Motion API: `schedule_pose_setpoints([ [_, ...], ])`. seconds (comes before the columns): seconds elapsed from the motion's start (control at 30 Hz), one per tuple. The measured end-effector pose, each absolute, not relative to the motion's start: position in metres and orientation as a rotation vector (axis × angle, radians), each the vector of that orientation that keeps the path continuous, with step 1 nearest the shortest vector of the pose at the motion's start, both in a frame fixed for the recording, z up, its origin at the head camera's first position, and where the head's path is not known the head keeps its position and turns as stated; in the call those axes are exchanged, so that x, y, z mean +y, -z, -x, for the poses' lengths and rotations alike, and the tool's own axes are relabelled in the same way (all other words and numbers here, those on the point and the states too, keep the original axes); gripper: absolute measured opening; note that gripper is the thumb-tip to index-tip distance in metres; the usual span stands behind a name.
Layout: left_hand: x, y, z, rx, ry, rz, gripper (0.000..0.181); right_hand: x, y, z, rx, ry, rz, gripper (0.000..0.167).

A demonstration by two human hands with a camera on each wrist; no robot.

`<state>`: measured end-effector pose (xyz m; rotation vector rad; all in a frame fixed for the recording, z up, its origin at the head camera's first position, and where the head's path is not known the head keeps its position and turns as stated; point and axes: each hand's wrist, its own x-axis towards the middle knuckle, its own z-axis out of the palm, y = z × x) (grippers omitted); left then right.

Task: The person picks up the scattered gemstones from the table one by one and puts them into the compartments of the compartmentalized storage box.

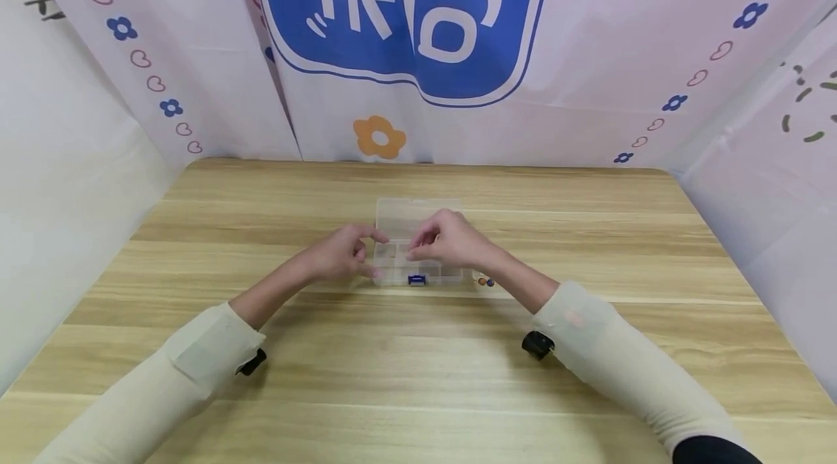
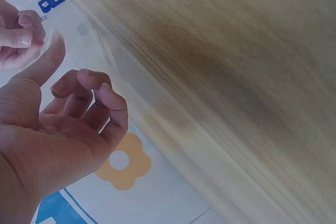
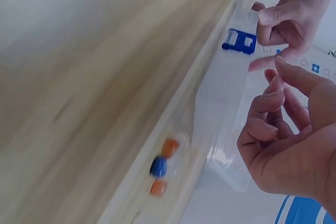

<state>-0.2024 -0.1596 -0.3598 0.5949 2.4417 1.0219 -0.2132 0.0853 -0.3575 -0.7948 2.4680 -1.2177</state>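
"Status?"

"I see the clear box point(image 1: 399, 279) on the table point(image 1: 392, 362), roughly midway between the table's left and right edges and toward the far one. Its lid point(image 1: 399, 216) is open at the box's far edge; a blue clip point(image 1: 416, 279) shows at the near edge."

"And the grip?"

"The left hand point(image 1: 341, 252) is at the box's left end, thumb by the near corner and forefinger by the far one, a wide span. The right hand point(image 1: 454, 239) hangs over the compartments point(image 1: 429, 270), thumb and fingertips drawn narrow. I see nothing between them, but I can't rule out something tiny."

"Anything loose?"

"Two orange beads point(image 3: 170, 148) and a blue bead point(image 3: 158, 167), just beyond the box's near right corner."

"Which step do you make it?"

"I judge it fine work inside the open box, the left hand steadying while the right works over one compartment."

"And the next move?"

"If the pinch holds a piece, I'd want it low over that compartment, let go gently, clear of the dividers. If it's bare, the reach is rightward, past the box's right end to the beads, with the left thumb and forefinger guarding against a slide."
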Motion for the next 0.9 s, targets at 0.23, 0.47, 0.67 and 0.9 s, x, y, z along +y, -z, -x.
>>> schedule_pose_setpoints([
  [0.23, -0.160, 0.361, 0.202, 2.446, -1.021, -0.577, 0.057, 0.107, 0.355, 0.211, 2.498, 1.211, 0.704, 0.007],
  [0.47, -0.160, 0.360, 0.201, 2.439, -1.031, -0.571, 0.056, 0.125, 0.356, 0.211, 2.534, 1.187, 0.654, 0.007],
  [0.67, -0.159, 0.359, 0.200, 2.442, -1.039, -0.556, 0.056, 0.139, 0.354, 0.211, 2.549, 1.187, 0.627, 0.008],
  [0.9, -0.160, 0.360, 0.200, 2.442, -1.051, -0.571, 0.057, 0.153, 0.356, 0.211, 2.576, 1.182, 0.569, 0.008],
])
